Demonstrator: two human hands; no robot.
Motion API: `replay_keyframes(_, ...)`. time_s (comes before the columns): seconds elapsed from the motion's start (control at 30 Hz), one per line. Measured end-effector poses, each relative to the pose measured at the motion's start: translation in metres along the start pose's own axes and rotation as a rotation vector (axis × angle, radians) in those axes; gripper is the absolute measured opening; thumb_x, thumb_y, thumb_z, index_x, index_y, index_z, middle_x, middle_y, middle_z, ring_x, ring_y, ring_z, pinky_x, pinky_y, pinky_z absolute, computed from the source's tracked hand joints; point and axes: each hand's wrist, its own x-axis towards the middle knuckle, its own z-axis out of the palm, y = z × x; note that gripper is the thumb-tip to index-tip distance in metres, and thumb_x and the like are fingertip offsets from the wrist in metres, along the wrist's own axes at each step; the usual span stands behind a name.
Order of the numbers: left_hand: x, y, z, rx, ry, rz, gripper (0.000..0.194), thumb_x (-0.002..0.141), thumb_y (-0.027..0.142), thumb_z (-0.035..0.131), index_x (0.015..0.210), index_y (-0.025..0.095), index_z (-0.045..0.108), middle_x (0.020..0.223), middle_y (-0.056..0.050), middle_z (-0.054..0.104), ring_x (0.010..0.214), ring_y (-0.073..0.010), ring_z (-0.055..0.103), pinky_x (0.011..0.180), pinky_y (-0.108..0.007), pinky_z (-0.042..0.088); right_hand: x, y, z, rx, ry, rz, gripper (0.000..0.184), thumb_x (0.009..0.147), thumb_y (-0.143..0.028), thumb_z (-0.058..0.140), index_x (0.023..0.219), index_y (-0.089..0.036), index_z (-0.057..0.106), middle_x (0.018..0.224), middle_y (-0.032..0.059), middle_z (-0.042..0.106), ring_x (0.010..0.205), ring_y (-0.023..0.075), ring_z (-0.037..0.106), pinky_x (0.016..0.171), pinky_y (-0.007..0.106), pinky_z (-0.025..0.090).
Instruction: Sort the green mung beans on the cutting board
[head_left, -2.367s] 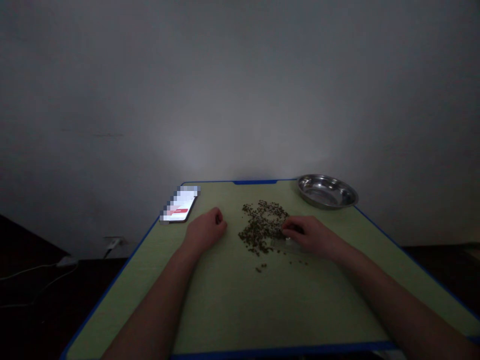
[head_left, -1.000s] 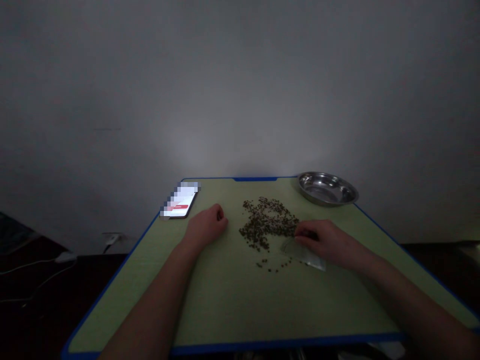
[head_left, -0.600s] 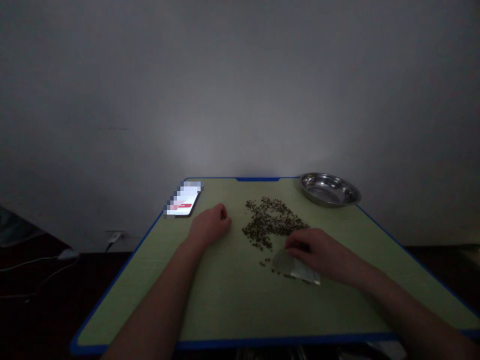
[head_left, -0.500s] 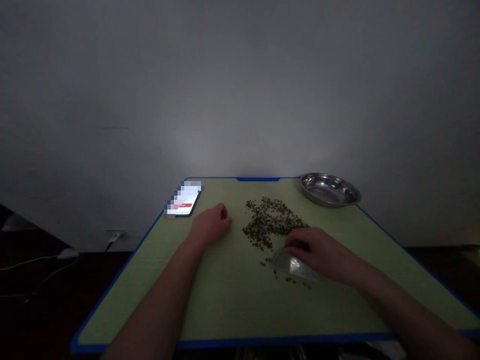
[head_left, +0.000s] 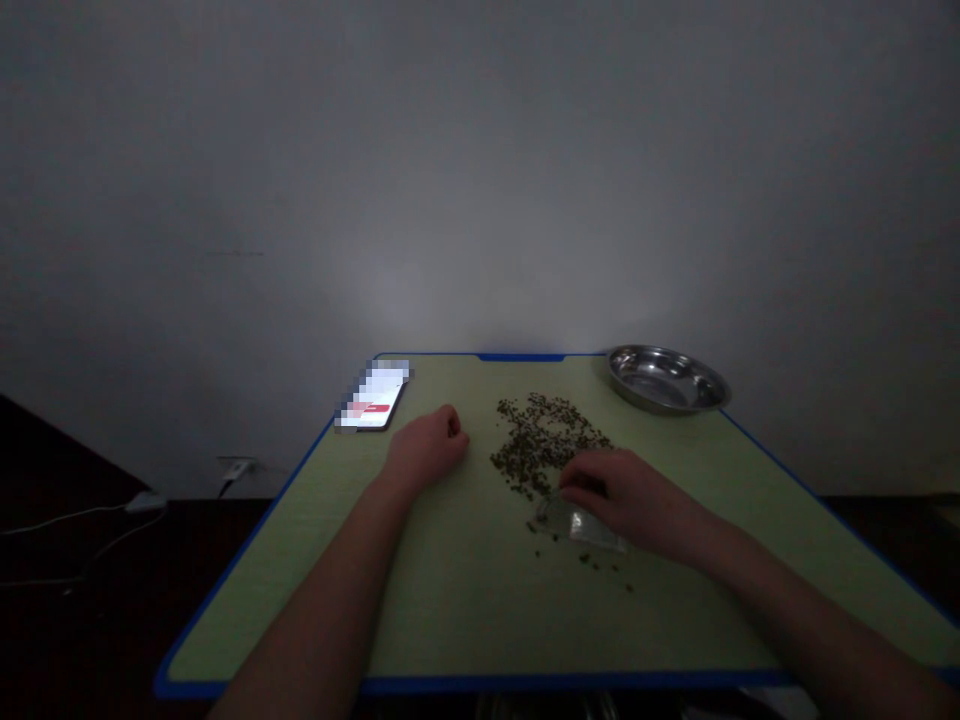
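Small dark pieces, like dried seeds or peppercorns (head_left: 525,460), lie scattered in a loose patch on the pale green table (head_left: 450,600). My right hand (head_left: 622,490) pinches a clear, half-round protractor (head_left: 581,527) at the near edge of that patch. The protractor is tilted over the tabletop, and its upper edge is hidden by my fingers. A few stray pieces lie in front of it. Resting on the table left of the patch, my left hand (head_left: 429,447) is curled into a loose fist, and I see nothing in it.
A shallow steel bowl (head_left: 667,380) stands at the back right corner. On the back left lies a phone (head_left: 375,400) with a lit screen. The table has a blue rim (head_left: 450,685), and a wall (head_left: 480,180) rises behind it. White cables (head_left: 146,503) are at the left.
My right hand has shifted slightly left with the protractor, and some stray pieces in front of it lie differently. The left hand stays in place. The whole view has moved a little.
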Motion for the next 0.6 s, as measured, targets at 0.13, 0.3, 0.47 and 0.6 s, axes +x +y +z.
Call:
replay_keyframes(0.13,0.000,0.000,-0.001,-0.004,-0.007,-0.013,0.017,0.079,0.032,0.044,0.086,0.022,0.057,0.084,-0.006,0.067,0.077,-0.0199,0.060,0.060,-0.028,0.037,0.003,-0.002,0.000,-0.024,0.016,-0.006,0.012,0.085,-0.018,0.056,0.083,-0.020,0.067,0.079,0.0026,0.069,0.072,0.0158,0.059,0.066,0.028,0.041)
replay_keyframes(0.3,0.000,0.000,0.000,-0.004,-0.010,-0.019,0.019,0.079,0.033,0.044,0.087,0.022,0.057,0.085,-0.006,0.067,0.077,-0.0204,0.060,0.061,-0.029,0.038,0.006,-0.002,-0.002,-0.038,0.028,-0.028,0.013,0.085,-0.015,0.055,0.084,-0.019,0.067,0.081,0.0029,0.069,0.071,0.0153,0.059,0.066,0.027,0.041)
replay_keyframes(0.47,0.000,0.000,0.001,-0.006,0.001,0.001,0.020,0.079,0.034,0.043,0.087,0.022,0.057,0.085,-0.006,0.067,0.076,-0.0205,0.060,0.062,-0.029,0.038,0.001,0.005,-0.005,-0.019,0.019,-0.049,0.015,0.087,-0.018,0.053,0.085,-0.019,0.067,0.082,0.0039,0.069,0.074,0.0162,0.061,0.068,0.028,0.042)
replay_keyframes(0.6,0.000,0.000,0.000,0.003,0.007,0.009,0.019,0.079,0.033,0.043,0.087,0.022,0.057,0.085,-0.006,0.067,0.076,-0.0205,0.060,0.062,-0.029,0.038,-0.004,0.008,-0.006,0.015,-0.010,-0.044,0.015,0.087,-0.021,0.053,0.086,-0.019,0.068,0.082,0.0035,0.069,0.074,0.0161,0.060,0.068,0.028,0.043)
